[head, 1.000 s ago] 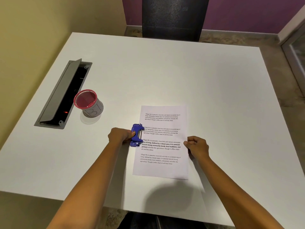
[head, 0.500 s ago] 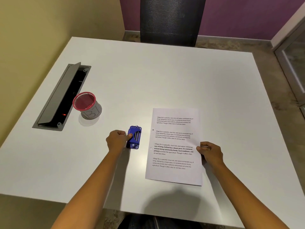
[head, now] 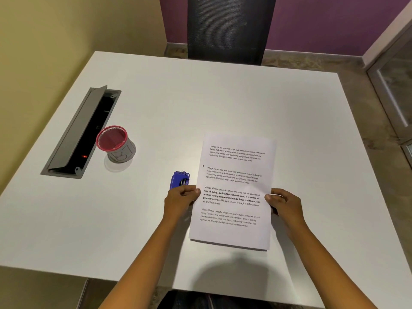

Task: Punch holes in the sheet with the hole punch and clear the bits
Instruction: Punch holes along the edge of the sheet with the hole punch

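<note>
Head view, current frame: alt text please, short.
Both hands hold a printed sheet by its side edges over a white table, left hand and right hand each pinching an edge. A blue hole punch lies just left of the sheet; a red-rimmed cup stands farther left.

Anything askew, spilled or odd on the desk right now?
Little stands out. The sheet is slightly skewed to the table edge, held by the left hand and right hand. The cable-tray lid stands open. No punched bits visible beside the hole punch.
</note>
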Motion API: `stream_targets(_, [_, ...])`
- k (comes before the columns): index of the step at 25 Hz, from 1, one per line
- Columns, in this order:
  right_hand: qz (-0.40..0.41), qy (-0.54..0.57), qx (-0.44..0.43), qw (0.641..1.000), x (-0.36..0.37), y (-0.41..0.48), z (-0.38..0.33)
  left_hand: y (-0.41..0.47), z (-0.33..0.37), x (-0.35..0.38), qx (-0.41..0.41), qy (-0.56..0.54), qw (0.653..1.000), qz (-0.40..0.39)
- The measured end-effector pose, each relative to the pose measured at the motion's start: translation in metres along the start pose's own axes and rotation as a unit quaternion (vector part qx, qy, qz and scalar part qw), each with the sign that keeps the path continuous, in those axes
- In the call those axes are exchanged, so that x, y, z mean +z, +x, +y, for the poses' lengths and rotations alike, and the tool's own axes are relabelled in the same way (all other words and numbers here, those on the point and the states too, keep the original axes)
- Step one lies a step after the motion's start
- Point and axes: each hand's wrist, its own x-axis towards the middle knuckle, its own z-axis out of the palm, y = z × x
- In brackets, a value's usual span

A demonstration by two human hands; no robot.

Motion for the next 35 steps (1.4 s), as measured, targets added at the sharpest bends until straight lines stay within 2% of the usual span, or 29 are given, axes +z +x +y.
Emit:
stream_targets(10, [0.009,0.043,-0.041,0.998,-0.005,-0.011,-0.015,-0.007,0.010,-0.009,0.032,0.019,0.999,-0.027])
stream_targets(16, [0.014,0.046,-0.066,0.997,-0.006,-0.021,-0.032,-0.007,0.026,-0.011,0.061,0.032,0.998,-0.002])
stream_targets(21, [0.015,0.028,-0.094,0.995,-0.005,-0.032,-0.044,-0.014,0.054,-0.011,0.104,-0.002,0.995,0.002])
stream_targets(26, [0.001,0.029,-0.107,0.994,-0.005,-0.043,-0.050,-0.013,0.069,-0.010,0.132,-0.029,0.990,0.049])
stream_targets(32, [-0.012,0.050,-0.105,0.993,-0.008,-0.050,-0.054,-0.015,0.076,-0.011,0.130,-0.069,0.989,0.017])
stream_targets(35, [-0.018,0.067,-0.100,0.993,-0.011,-0.050,-0.054,-0.021,0.077,-0.010,0.144,-0.094,0.984,0.035])
